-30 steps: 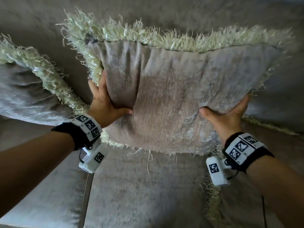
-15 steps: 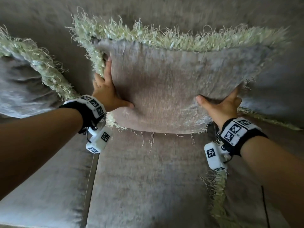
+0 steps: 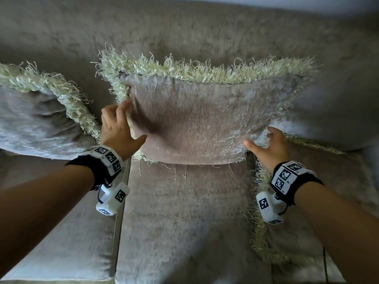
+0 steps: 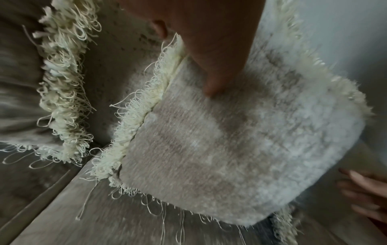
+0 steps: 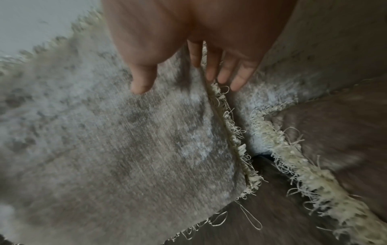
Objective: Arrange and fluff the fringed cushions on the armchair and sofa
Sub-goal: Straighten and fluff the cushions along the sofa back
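— Both hands have let go since a second ago, haven't they? Then they gripped the cushion (image 3: 196, 121) by its two sides with thumbs across the front; now it stands on the seat (image 3: 184, 212), leaning on the sofa back (image 3: 184, 27).

— Yes, it was squeezed and lifted, then set down. The left hand (image 3: 118, 128) has straight fingers lying flat along the left edge, thumb spread over the front face (the left wrist view shows only that thumb (image 4: 211, 89) touching the fabric). It holds nothing.

— And the right hand (image 3: 268, 144)?

— Open too, fingers (image 5: 222, 73) straight and pointing down along the right seam beside the fringe (image 5: 234, 137), thumb resting on the front. Nothing is clamped between thumb and fingers.

— So the plumping of this one looks done?

— I'd judge so: it sits upright between the two palms, top fringe up, and the hands seem to be only steadying or patting it into place. Outside the left hand another cushion (image 3: 34, 117) slumps, creased; outside the right a third (image 3: 332, 124) lies partly behind this one. Those probably come next
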Tool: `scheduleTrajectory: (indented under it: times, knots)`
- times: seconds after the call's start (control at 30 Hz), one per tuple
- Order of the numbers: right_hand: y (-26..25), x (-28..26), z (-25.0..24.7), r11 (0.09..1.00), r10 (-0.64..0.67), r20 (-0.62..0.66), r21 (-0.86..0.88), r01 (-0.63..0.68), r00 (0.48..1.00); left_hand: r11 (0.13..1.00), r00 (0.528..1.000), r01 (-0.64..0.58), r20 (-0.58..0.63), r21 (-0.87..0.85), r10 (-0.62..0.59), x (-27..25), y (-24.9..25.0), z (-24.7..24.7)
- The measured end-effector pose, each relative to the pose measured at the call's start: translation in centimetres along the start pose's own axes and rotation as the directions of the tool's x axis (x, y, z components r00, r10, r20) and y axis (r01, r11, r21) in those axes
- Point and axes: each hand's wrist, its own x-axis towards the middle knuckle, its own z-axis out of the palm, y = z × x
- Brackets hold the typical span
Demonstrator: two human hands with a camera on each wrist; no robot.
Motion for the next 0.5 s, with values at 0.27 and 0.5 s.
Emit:
scheduleTrajectory:
  times: [0.27,0.5]
  knots:
    - [-0.3,-5.1,-2.9,0.993,-0.064,-0.099,0.094,0.073,0.993,0.979,0.913,-0.197,0.356,-0.043,0.199,-4.1,5.1,-2.4]
    - [-4.5,-11.2,-11.0,0.996,-0.052,-0.138,0.070,0.062,0.989,0.964,0.744,-0.249,0.619,-0.092,0.252,-3.5,13.4,-8.5]
